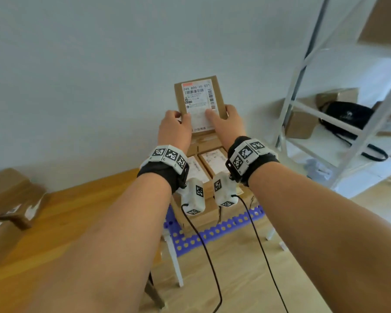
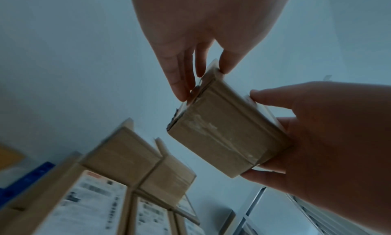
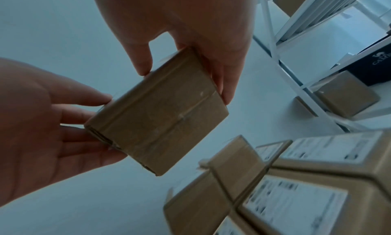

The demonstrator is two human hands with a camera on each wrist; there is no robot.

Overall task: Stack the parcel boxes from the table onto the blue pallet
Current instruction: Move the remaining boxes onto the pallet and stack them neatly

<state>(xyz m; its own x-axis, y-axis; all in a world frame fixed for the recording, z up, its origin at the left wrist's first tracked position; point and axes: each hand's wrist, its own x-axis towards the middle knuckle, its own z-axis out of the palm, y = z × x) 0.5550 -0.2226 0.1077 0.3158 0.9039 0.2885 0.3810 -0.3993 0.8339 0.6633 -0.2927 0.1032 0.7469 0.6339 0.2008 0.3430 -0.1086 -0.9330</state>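
Observation:
A small brown parcel box [image 1: 199, 100] with a white shipping label is held up in the air in front of the wall. My left hand [image 1: 175, 126] grips its lower left edge, thumb on the label side. My right hand [image 1: 226, 122] grips its lower right edge the same way. In the wrist views the box's taped underside [image 2: 224, 131] [image 3: 156, 114] shows, with fingers curled beneath it. Below it, several labelled boxes [image 1: 210, 163] are stacked on the blue pallet [image 1: 212, 231]. The held box hangs above the stack's far side, apart from it.
A wooden table [image 1: 66, 222] lies at the left, with more brown parcels [image 1: 11, 197] on its left end. A white metal rack [image 1: 325, 123] at the right holds a black bag [image 1: 345, 116] and cardboard boxes. The pale wall stands close behind the pallet.

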